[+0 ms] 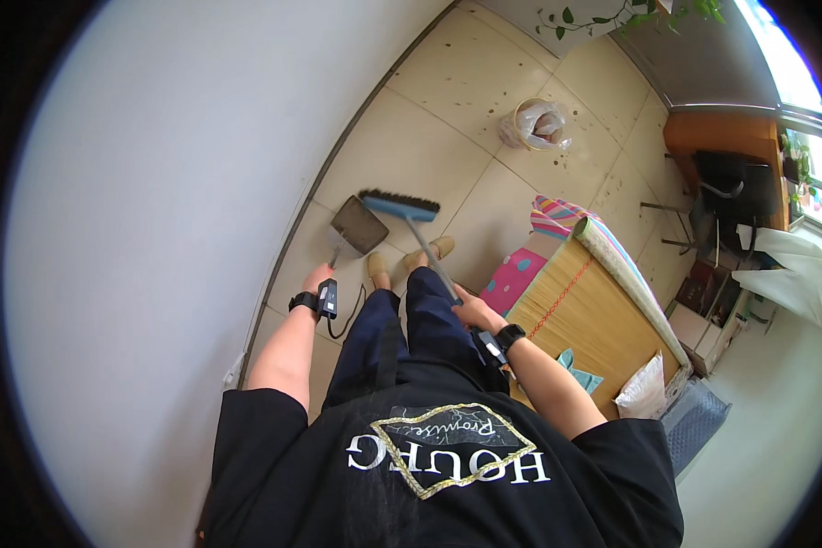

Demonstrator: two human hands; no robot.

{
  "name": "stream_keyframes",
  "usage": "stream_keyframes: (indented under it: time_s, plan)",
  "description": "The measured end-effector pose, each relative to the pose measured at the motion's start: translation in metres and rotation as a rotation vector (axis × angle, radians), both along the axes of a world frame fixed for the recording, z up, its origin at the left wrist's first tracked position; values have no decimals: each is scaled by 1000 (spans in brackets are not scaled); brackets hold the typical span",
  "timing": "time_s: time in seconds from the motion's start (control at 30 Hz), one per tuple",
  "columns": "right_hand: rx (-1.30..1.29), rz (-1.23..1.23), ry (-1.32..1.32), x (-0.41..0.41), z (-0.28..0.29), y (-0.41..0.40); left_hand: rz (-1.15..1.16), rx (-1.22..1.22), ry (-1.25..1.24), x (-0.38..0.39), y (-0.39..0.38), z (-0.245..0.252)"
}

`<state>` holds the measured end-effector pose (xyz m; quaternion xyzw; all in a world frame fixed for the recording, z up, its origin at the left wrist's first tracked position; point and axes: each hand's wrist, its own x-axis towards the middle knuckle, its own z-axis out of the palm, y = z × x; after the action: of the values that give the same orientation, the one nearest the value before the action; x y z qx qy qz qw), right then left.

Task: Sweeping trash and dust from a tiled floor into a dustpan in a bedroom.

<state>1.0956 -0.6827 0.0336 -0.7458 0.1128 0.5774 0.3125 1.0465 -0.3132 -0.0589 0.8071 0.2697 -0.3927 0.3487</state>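
My left hand (320, 277) grips the handle of a dustpan (359, 226), whose dark pan is near the floor close to the wall. In my right hand (478, 312) is the grey pole of a broom (401, 204) with a blue head and black bristles. The left end of the broom head lies right beside the dustpan's far edge, in front of my feet. Whether the two touch, I cannot tell. Dark bits of debris (491, 111) are scattered over the beige floor tiles (438, 137) farther ahead.
A lined waste bin (531, 127) stands ahead among the debris. To my right is a bed with a woven mat (575, 301). A white wall (164, 205) runs along my left. A black chair (733, 185) and wooden desk (719, 130) are at the far right; a trailing plant (589, 26) hangs ahead.
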Motion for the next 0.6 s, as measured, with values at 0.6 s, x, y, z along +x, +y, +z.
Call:
stream_keyframes:
  time_s: [0.6]
  plan:
    - [20, -126, 26, 7, -30, 3, -71, 51, -29, 9, -11, 6]
